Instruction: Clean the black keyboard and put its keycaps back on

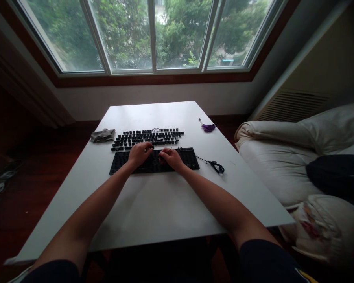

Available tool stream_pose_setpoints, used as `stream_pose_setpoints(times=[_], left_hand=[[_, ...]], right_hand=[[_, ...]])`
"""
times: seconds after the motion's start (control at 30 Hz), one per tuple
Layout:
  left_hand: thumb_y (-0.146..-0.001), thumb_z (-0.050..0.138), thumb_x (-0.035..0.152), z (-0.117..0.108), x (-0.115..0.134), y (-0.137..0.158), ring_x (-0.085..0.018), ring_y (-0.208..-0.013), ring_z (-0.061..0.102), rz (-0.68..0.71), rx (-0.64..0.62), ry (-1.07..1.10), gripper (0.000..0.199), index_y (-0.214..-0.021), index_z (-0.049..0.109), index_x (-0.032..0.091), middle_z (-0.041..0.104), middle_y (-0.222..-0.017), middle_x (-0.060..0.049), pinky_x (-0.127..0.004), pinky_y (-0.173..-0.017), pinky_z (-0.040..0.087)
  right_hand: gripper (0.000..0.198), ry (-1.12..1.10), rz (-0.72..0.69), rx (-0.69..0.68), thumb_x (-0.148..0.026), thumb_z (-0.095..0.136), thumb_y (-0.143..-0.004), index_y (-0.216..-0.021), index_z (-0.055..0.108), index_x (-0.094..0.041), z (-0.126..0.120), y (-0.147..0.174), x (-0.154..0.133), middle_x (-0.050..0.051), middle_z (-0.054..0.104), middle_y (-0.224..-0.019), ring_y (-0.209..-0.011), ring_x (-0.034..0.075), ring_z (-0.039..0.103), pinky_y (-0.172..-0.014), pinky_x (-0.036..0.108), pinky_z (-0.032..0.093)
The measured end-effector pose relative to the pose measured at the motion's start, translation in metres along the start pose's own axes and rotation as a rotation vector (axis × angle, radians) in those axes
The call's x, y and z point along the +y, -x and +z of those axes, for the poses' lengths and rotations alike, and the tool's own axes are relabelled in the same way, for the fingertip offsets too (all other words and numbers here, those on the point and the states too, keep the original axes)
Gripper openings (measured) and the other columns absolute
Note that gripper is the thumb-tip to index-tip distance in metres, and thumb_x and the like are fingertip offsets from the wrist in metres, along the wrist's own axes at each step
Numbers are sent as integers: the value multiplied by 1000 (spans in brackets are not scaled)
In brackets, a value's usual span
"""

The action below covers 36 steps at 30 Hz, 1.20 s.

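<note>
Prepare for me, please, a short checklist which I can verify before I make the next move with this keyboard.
1. Keyboard lying on the table, within reach of both hands: ok.
2. Loose keycaps laid out in rows beyond the keyboard: ok.
3. Cable unplugged and out of the way: ok, bundled to the right of the keyboard, its plug free.
4. Grey cloth off the keyboard: ok, it lies at the table's left side.
5. Left hand free of small parts: cannot tell, the fingertips are too small and dark.
6. Right hand holding a tool: cannot tell.
</note>
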<state>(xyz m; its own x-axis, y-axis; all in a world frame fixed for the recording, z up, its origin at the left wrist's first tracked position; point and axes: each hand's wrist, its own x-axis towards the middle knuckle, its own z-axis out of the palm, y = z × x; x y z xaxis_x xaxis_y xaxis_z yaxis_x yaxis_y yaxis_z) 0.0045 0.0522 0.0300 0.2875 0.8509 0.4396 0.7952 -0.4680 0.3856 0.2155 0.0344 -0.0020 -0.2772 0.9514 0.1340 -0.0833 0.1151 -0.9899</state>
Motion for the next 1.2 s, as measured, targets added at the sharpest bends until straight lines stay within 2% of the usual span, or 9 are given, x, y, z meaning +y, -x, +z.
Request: stream_pose_setpoints(times=[0.17, 0.4, 0.53, 0.73, 0.97, 1.2], left_hand=[[-87, 66, 30, 11, 0, -32, -28, -94, 65, 62, -57, -157, 19, -104, 73, 24, 75, -99, -8, -40, -85, 45], [-83, 68, 28, 27, 0, -51, -31, -97, 63, 130, -174, -247, 15, -95, 75, 22, 73, -97, -11, -43, -89, 40], [-82, 69, 28, 33, -2, -56, -31, -99, 60, 121, -190, -230, 14, -92, 77, 24, 73, -96, -11, -43, -89, 39], [-80, 71, 29, 37, -6, -57, -33, -104, 54, 118, -120, -209, 12, -87, 79, 24, 70, -97, -13, -45, -88, 39], [-84, 65, 31, 37, -6, -57, -31, -100, 56, 74, -233, -315, 16, -93, 77, 26, 75, -95, -8, -45, -89, 36], [-82, 68, 33, 32, -5, -59, -31, -102, 56, 52, -239, -317, 15, -93, 78, 27, 75, -97, -7, -44, -87, 37]], right_hand=[[29, 15, -4, -4, -48, 69, -80, -78, 65, -19, -1, 1, 0, -1, 68, -62, -51, 13, 60, -52, 24, 49], [28, 30, -33, -23, -48, 67, -83, -80, 66, -20, -4, 0, 4, -1, 68, -63, -53, 14, 61, -53, 25, 49], [27, 21, -25, -23, -48, 67, -82, -79, 66, -21, -4, 1, 2, -1, 67, -63, -52, 14, 60, -53, 26, 51], [25, 4, -32, -30, -45, 68, -83, -79, 66, -20, -3, 2, 0, -1, 67, -63, -53, 14, 60, -54, 26, 52], [27, 6, -24, -36, -45, 67, -82, -79, 64, -19, -3, 0, 3, -2, 66, -62, -52, 13, 59, -53, 24, 50], [26, 6, -22, -33, -45, 68, -81, -78, 64, -19, -3, 1, 0, -1, 66, -62, -52, 13, 59, -53, 25, 50]])
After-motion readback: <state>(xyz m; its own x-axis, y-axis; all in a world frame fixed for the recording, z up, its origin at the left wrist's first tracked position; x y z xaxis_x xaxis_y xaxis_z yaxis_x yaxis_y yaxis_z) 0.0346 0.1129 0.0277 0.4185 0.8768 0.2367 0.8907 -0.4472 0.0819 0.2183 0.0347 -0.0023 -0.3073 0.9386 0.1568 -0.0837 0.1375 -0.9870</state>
